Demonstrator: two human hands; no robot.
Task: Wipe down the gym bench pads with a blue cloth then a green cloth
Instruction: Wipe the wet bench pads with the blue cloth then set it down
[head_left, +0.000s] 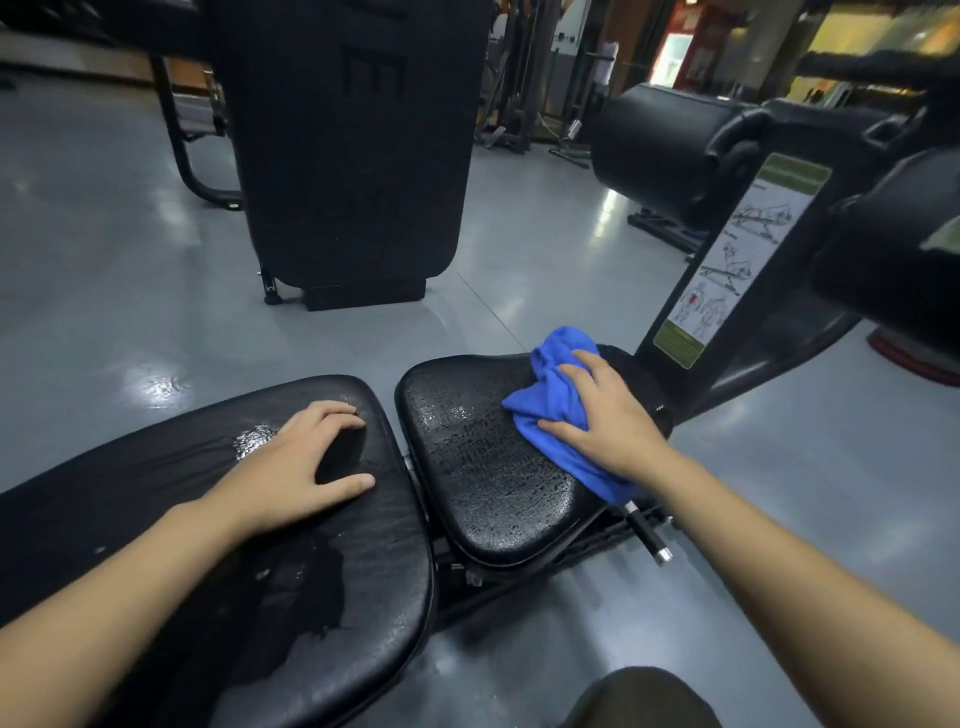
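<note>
Gym floor, wet pads. My right hand (602, 415) presses cloth (558, 400) flat on seat pad (483, 467), unwiped length toward me; left hand (311, 452) spread, empty, on back pad (208, 493).

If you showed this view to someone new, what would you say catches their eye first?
The bright blue cloth stands out most, pressed under the right hand on the smaller seat pad at centre. Next is the left hand, resting flat on the larger pad beside it, where wet patches glisten. Behind, a tall black upright pad dominates the background.
</note>
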